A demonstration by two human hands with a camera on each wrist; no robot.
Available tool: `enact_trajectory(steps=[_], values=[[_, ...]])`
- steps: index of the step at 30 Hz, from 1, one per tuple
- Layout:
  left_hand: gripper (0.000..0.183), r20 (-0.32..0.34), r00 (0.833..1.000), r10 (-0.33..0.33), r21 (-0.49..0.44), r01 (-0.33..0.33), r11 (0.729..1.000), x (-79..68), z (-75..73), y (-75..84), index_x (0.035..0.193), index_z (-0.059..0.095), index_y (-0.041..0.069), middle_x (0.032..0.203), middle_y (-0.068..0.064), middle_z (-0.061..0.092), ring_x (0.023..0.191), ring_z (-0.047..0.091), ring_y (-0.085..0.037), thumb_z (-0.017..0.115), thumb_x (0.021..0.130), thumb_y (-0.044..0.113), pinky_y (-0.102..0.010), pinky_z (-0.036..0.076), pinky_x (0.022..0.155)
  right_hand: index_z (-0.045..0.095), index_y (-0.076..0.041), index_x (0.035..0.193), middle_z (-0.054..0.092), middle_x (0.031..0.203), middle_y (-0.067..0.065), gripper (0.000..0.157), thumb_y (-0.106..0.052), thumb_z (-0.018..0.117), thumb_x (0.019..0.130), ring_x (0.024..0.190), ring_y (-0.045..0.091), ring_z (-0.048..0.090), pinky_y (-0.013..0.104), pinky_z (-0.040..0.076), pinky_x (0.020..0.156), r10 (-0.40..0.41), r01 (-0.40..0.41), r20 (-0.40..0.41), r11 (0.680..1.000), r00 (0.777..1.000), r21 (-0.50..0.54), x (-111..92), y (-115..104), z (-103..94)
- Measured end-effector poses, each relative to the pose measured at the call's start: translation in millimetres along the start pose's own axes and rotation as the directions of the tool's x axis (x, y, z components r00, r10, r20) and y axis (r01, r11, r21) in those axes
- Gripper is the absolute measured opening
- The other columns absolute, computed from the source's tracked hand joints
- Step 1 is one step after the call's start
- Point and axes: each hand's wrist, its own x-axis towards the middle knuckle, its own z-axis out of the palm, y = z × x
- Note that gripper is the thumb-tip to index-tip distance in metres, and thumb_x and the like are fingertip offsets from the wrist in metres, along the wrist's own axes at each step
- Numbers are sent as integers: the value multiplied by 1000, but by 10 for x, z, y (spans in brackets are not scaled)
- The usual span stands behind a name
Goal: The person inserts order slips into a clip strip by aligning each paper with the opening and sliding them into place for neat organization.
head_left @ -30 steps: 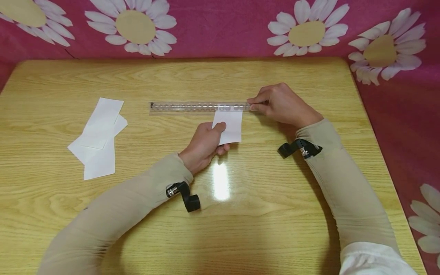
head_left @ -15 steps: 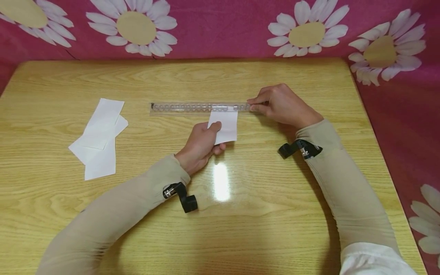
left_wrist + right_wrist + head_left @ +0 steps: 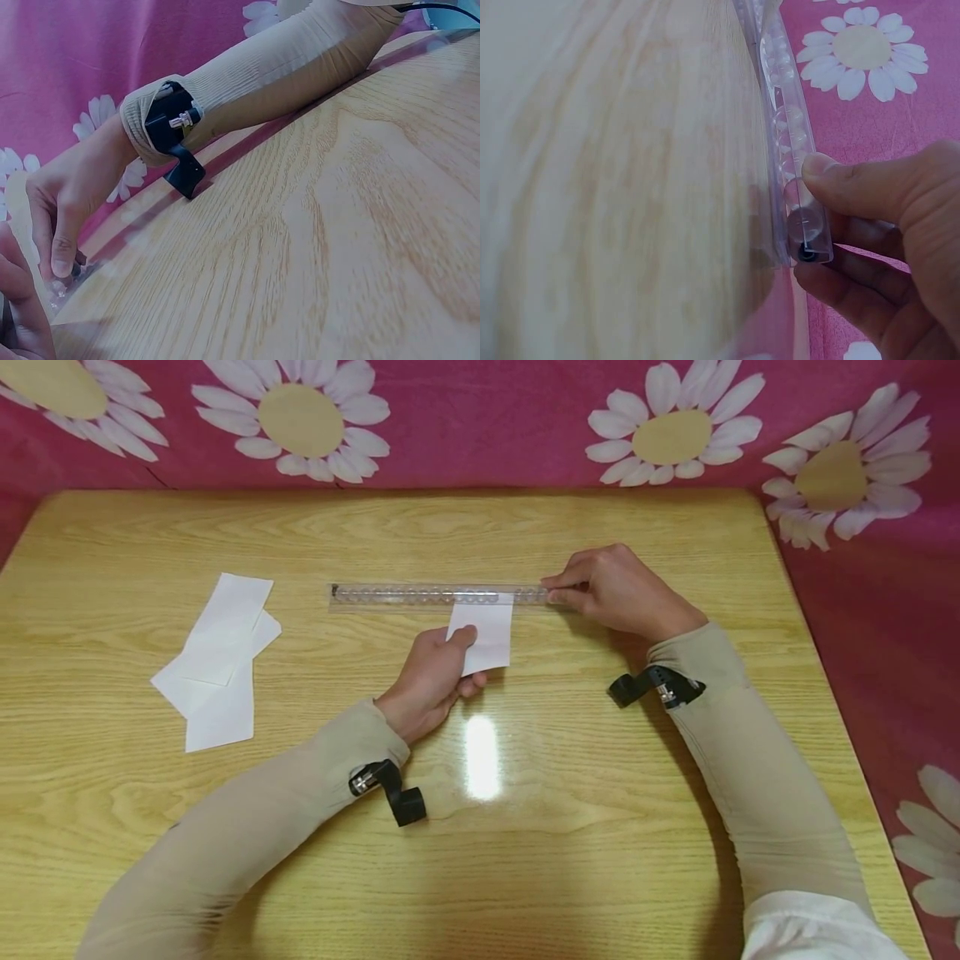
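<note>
A long clear plastic bar (image 3: 405, 595) with a row of round clear pieces along it lies crosswise on the table in the head view. My right hand (image 3: 618, 589) pinches its right end between thumb and fingers. The right wrist view shows the thumb on top of the bar (image 3: 791, 150), with a dark spot at its end. My left hand (image 3: 435, 681) holds a small white sheet of paper (image 3: 491, 635), thumb on top and fingers beneath. The paper's far edge overlaps the bar, right of its middle. In the left wrist view, fingers (image 3: 22, 300) show at the lower left corner.
Several white paper strips (image 3: 217, 668) lie overlapping at the left of the wooden table (image 3: 600, 827). A pink cloth with large daisies (image 3: 487, 422) hangs behind the table and along its right side. Black camera mounts (image 3: 637, 685) stick out from both sleeves.
My left hand has moved left along the bar with the paper, whose far edge stays at the bar. My right hand keeps hold of the right end, nearly still.
</note>
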Motion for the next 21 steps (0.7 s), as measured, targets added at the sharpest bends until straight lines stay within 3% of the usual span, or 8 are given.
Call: enact_trajectory(steps=[21], values=[[40,-24,1000,1,-38,-2,999,-21,-94,12,134,55,-3,75,-4,59,51,50,-7,41,113,29,-16,42,46,79,-13,118,79,94,8,22,-19,74,97,71,14,54,28,44,66,9,-9,7,1000,1000,-21,6,-3,-9]])
